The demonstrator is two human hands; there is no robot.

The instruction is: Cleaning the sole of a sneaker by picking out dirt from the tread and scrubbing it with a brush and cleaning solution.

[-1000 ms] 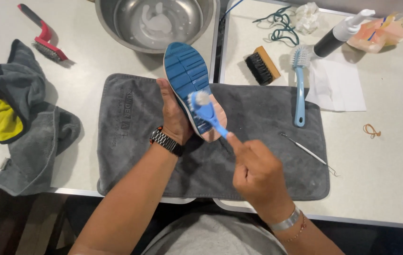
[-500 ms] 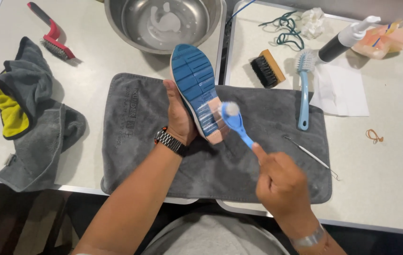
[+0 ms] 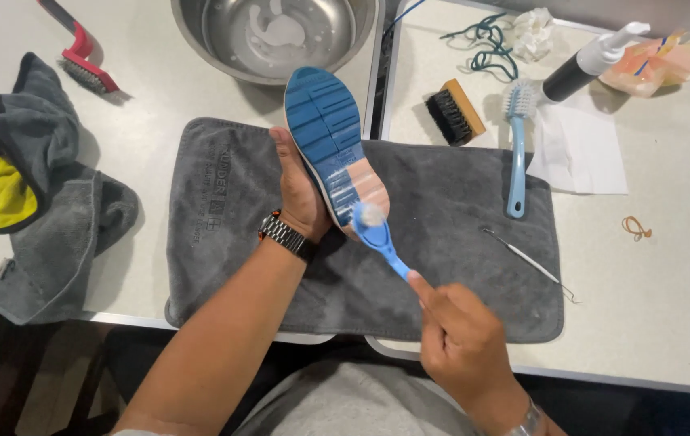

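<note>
Far out to the left of the left hand's fingers lies a crumpled grey cloth with a yellow patch [image 3: 30,194], and beyond it, near the table's far edge, a red-handled brush with dark bristles [image 3: 80,58]. A flat dark grey towel mat [image 3: 458,274] is spread on the pale table [image 3: 159,121] under both hands.

The left hand [image 3: 300,194] (a metal-link watch sits on its wrist) is curled around a shoe with a ribbed blue and pink sole [image 3: 330,149], thumb along the shoe's left edge and the other fingers hidden behind it. The shoe is held up off the mat, sole facing the camera, toe pointing away toward a round steel bowl [image 3: 276,36] holding a little foamy water, which stands just beyond the fingertips.

The right hand [image 3: 462,347] is closed around the handle of a small blue brush with white bristles [image 3: 377,234], its index finger laid out along the handle. The bristle head touches the pink heel end of the sole, just below the left hand's fingers.

Right of both hands' fingers, a wooden-backed brush with black bristles [image 3: 454,113] lies at the mat's far edge, then a long light blue brush [image 3: 516,153], a thin metal pick [image 3: 523,254] and a white paper sheet [image 3: 575,149]. Further right stand a dark pump bottle with a white top [image 3: 591,64] and a small orange rubber band [image 3: 634,228].
</note>
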